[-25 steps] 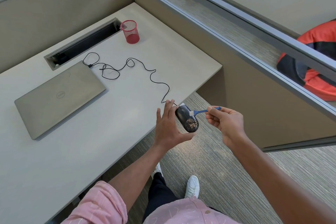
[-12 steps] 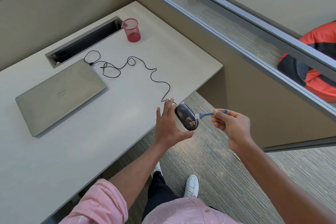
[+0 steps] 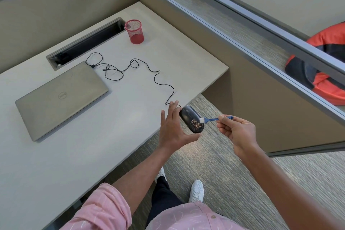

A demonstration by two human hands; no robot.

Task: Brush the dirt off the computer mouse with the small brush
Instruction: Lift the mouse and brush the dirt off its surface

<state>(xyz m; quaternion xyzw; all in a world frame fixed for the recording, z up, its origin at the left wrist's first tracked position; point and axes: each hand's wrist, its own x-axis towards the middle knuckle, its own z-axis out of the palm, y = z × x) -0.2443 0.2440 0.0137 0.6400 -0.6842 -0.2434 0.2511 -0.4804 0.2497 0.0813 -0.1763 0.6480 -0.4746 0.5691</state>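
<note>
A black wired computer mouse is held just past the desk's front edge, above the carpet, by my left hand, with the thumb under its rear and the fingers behind it. A patch of brown dirt crumbs covers its rear half. My right hand pinches the blue handle of a small brush. The brush's white bristles touch the mouse's right side, just above the crumbs. The mouse's black cable trails back over the desk in loops.
A closed grey laptop lies on the light desk to the left. A red mesh cup stands at the back beside a cable slot. Partition walls enclose the desk. An orange and black bag lies beyond the glass.
The mouse and my left hand have held nearly still. My right hand has shifted the brush a little, and the bristles have moved lower along the mouse toward the crumbs.
</note>
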